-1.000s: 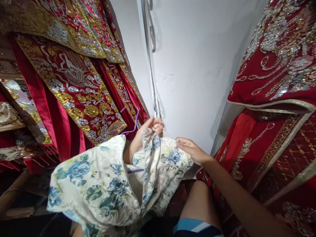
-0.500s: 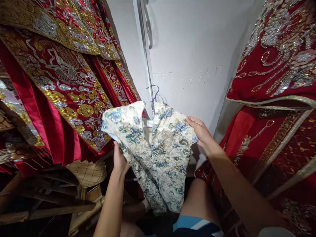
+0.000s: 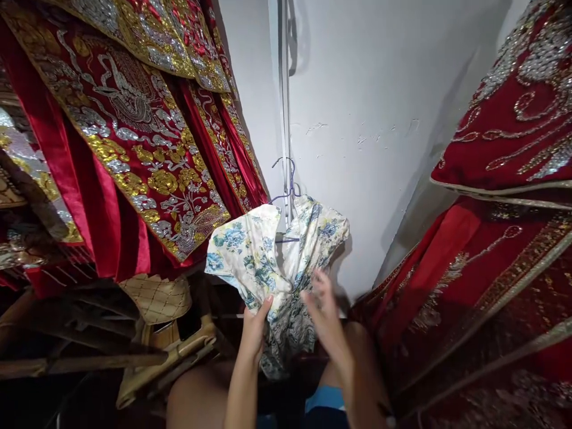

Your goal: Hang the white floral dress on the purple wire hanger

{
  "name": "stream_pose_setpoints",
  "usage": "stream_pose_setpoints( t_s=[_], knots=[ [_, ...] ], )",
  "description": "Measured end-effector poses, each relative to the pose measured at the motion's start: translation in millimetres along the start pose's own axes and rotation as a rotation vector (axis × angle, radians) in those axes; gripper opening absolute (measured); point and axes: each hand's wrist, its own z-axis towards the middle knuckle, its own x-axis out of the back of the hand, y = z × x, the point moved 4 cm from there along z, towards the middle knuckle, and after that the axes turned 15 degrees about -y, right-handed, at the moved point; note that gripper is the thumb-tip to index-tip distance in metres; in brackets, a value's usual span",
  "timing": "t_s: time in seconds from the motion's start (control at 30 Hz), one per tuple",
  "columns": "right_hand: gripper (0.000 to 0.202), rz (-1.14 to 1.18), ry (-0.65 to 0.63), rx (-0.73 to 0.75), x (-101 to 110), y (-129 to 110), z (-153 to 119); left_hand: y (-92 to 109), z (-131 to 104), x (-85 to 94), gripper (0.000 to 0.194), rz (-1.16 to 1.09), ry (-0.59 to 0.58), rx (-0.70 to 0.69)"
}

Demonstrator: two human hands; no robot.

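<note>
A white blouse (image 3: 250, 238) with blue and yellow flowers hangs in front of me on a thin purple hanger (image 3: 292, 173). Its short sleeves spread to both sides, and the front is bunched together at the waist. My left hand (image 3: 257, 325) grips the cloth at the left front, thumb on top. Beside the right front, my right hand (image 3: 326, 310) has its fingers apart and slightly blurred, close to the fabric; whether it touches is hard to see. The lower part of the blouse falls into shadow between my knees.
A red costume (image 3: 134, 155) with gold and silver embroidery hangs at the left, above a bamboo frame (image 3: 165, 363). More beaded red garments (image 3: 482, 250) hang at the right. Behind the blouse are a metal strip (image 3: 282, 89) and a pale wall (image 3: 366, 77).
Both hands have moved inward from the blouse's sides toward its waist. The right hand has let go of the sleeve edge. The blouse front has gone from spread flat to gathered.
</note>
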Motion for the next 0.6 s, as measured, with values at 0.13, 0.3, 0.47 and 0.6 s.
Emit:
stream_pose_setpoints(
  t_s=[0.13, 0.3, 0.47, 0.6],
  knots=[
    [0.036, 0.154, -0.087, -0.031, -56.2, 19.3, -14.6, 5.8, -10.0, -5.6, 0.066, -0.022, -0.034, 0.007],
    [0.025, 0.139, -0.148, -0.005, -49.9, 5.7, -4.7, 16.7, -15.7, 0.6, 0.062, 0.008, -0.038, 0.036],
    [0.024, 0.073, -0.175, -0.064, -31.7, -0.5, -14.3, 12.9, -18.0, 12.4, 0.055, 0.158, 0.127, -0.029],
    [0.023, 0.056, -0.168, -0.068, -23.9, -5.9, -19.4, 21.7, -36.1, 13.4, 0.063, 0.556, 0.446, -0.379]
  ],
)
